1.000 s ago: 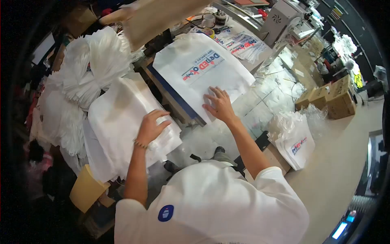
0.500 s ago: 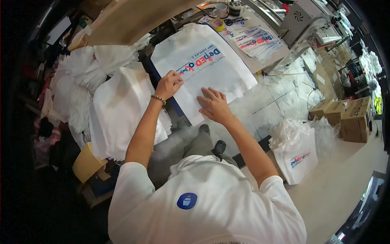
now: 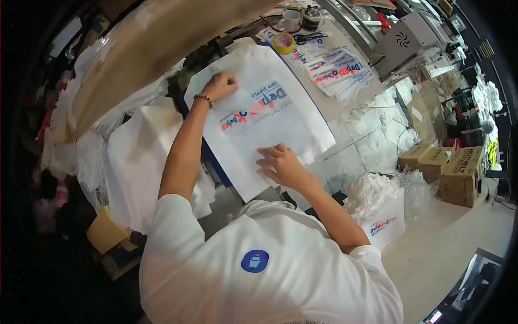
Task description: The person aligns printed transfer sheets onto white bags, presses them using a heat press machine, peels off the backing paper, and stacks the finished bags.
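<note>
A white fabric piece [image 3: 245, 162] lies flat over a dark blue board [image 3: 215, 167]. A blue and red "DepED OK" print [image 3: 270, 100] sits on it, its middle letters broken up by a bright, seemingly lifted clear film [image 3: 251, 112]. My left hand [image 3: 218, 87], with a beaded bracelet at the wrist, is closed just above the print's upper left and appears to pinch the film's edge; the fingertips are partly hidden. My right hand [image 3: 278, 164] rests with spread fingers on the fabric below the print.
White fabric pieces [image 3: 143, 162] are heaped at left. Printed film strips [image 3: 342, 73], yellow tape [image 3: 283, 43], scissors [image 3: 310, 38] and a mug [image 3: 290, 21] lie on the right-hand table. Printed white bags [image 3: 377, 210] and cardboard boxes [image 3: 458, 175] stand at right.
My left hand has moved up and left from the print's lower-left end. The print's middle now looks distorted. My right hand stays on the fabric, and the camera view has shifted.
</note>
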Action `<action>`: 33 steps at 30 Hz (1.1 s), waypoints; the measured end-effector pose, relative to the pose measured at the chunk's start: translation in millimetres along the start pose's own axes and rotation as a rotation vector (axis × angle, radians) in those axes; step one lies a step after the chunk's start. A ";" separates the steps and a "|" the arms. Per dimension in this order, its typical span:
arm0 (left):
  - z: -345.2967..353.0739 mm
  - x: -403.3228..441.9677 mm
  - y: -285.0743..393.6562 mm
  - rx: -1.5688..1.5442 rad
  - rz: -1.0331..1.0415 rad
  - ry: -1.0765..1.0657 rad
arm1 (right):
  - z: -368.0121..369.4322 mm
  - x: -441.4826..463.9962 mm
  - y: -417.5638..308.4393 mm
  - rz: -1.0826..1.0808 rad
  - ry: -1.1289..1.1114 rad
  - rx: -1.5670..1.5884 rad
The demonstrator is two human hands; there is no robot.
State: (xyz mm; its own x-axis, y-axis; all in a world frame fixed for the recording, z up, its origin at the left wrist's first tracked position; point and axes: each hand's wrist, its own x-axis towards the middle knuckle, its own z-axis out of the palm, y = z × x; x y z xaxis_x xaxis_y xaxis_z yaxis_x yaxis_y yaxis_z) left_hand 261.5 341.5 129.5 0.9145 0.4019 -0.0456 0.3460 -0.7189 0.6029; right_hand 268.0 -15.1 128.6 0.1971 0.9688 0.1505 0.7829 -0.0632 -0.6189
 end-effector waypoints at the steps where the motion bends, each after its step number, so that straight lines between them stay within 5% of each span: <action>1: 3.0 6.4 -3.8 -0.007 0.001 -0.007 | -0.1 1.2 3.1 -0.024 0.008 0.053; 14: 24.3 84.4 -38.3 0.195 0.103 0.626 | -10.8 14.3 11.2 -0.058 0.011 0.231; 18: 16.1 94.8 -76.5 0.159 0.000 0.860 | -11.8 23.6 33.9 -0.153 0.022 0.250; 20: 6.9 76.3 -85.8 0.056 -0.190 1.042 | -35.3 42.8 53.9 0.066 0.079 0.021; 22: -0.2 38.4 -100.2 0.218 -0.285 1.120 | -44.7 64.4 76.5 0.235 0.448 -0.209; 24: 0.7 -16.0 -154.9 -0.314 -0.171 0.977 | -55.7 80.4 96.5 0.318 0.591 -0.320; 25: -4.1 -58.5 -116.3 -0.559 -0.148 0.946 | -57.6 85.9 106.5 0.326 0.598 -0.317; 27: -0.4 -127.7 -102.1 -0.015 -0.221 1.081 | -57.3 93.7 126.7 0.475 0.483 -0.069; 28: -3.6 -168.2 -71.2 -0.354 -0.340 1.073 | -57.2 97.0 133.6 0.536 0.431 -0.001; 31: 6.0 -285.2 -119.5 -0.004 -0.462 1.264 | -38.4 103.9 153.3 0.568 0.518 0.001; 32: 11.6 -304.8 -104.5 -0.387 -0.465 1.353 | -32.7 100.1 157.8 0.481 0.627 0.011; 33: 12.0 -319.4 -71.8 -0.193 -0.612 1.202 | -24.2 96.6 166.3 0.452 0.624 0.124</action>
State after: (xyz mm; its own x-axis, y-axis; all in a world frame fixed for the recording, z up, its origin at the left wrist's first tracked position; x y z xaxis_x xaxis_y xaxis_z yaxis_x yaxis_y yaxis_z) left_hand -52.9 257.9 91.2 -0.1530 0.9374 0.3127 0.5012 -0.1991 0.8421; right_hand 431.5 62.2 58.9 0.8056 0.5387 0.2466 0.4834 -0.3569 -0.7994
